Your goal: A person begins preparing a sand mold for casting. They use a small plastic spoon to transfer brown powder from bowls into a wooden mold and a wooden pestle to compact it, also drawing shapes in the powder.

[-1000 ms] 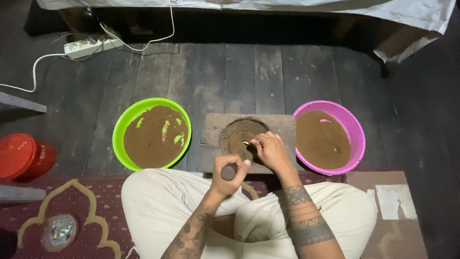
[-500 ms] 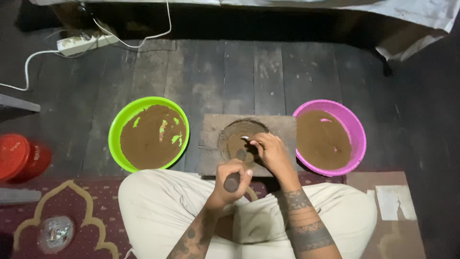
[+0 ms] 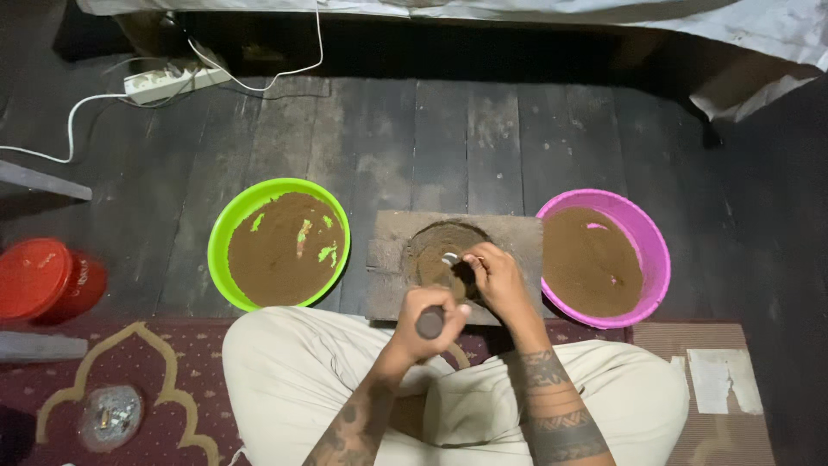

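Brown powder fills your round green plastic bowl (image 3: 226,235) and pink bowl (image 3: 649,242), either side of the flat wooden board (image 3: 509,233). Your left hand (image 3: 429,321) grips a dark round stick (image 3: 429,323); your right hand (image 3: 498,278) pinches something small over the board's powder ring (image 3: 429,250).

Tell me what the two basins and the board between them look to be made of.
Green basin and pink basin: most likely moulded plastic, going by the bright uniform colour and smooth thin rims. Both hold brown powdery material. Board: probably rough, unfinished wood, grey-brown and matt, dusted with the same powder; the look leaves stone or cement open.
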